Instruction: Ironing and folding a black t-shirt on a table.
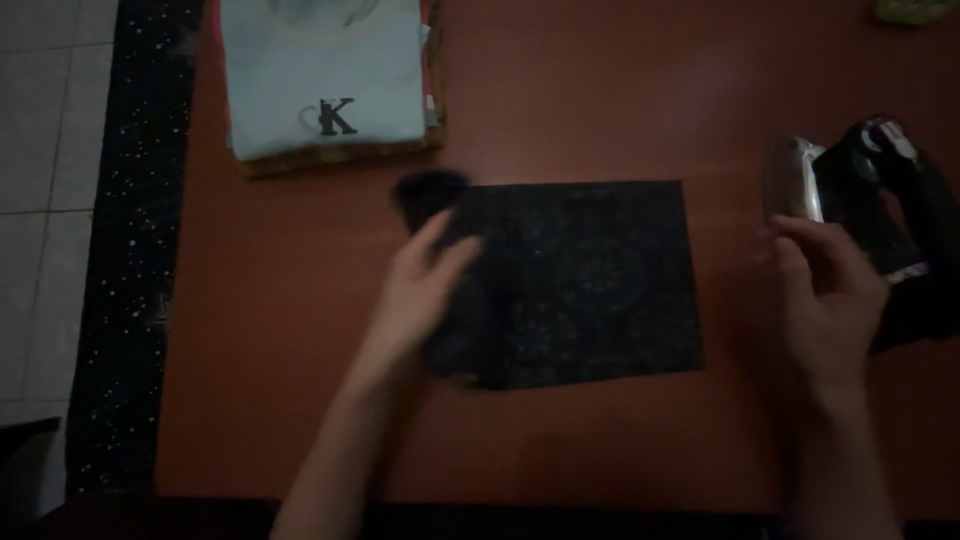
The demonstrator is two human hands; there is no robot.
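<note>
left hand on folded black cloth

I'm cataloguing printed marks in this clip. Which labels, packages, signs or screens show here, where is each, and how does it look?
Printed mark: dark, on the front of the pale blue folded shirt topping the stack at the table's far left.
No packages, signs or screens show.
The black patterned cloth at centre and the iron at right show no visible label.
</note>
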